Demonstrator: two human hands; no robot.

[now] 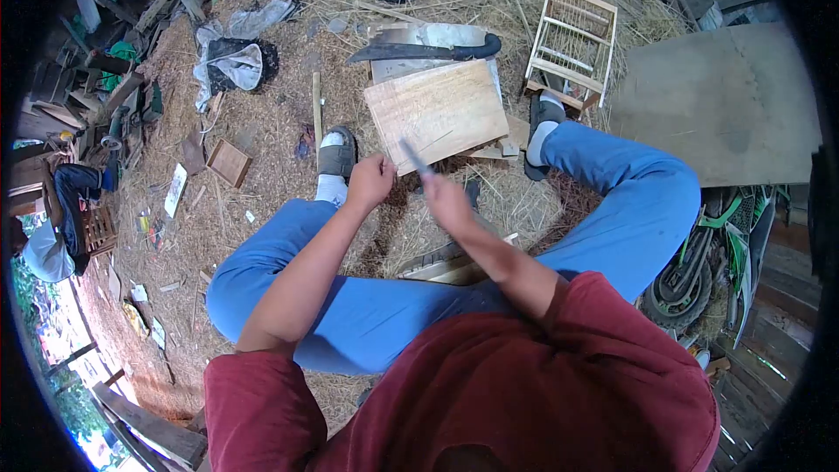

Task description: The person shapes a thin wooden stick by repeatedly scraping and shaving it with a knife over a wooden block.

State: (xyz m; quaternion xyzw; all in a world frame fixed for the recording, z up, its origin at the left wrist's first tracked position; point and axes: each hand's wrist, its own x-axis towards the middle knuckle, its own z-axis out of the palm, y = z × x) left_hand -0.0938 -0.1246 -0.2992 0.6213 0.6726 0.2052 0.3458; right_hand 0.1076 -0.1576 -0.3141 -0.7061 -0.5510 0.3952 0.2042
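My right hand [449,204] is wrapped round a knife [412,155], its grey blade pointing up and to the left over the near edge of a pale wooden board [440,112]. My left hand [372,180] is closed beside the board's near left corner, its fingers pinched together. What they hold, if anything, is too small to make out. A thin sliver lies on the board near the blade. Just beyond the board rests a large dark blade with a curved black handle [479,49].
A small slatted wooden cage [572,45] stands by my right foot. A large flat sheet [717,105] and a motorbike wheel [680,293] are at the right. An open wooden box [229,163] lies left on the straw-strewn ground. Another person [65,218] sits at far left.
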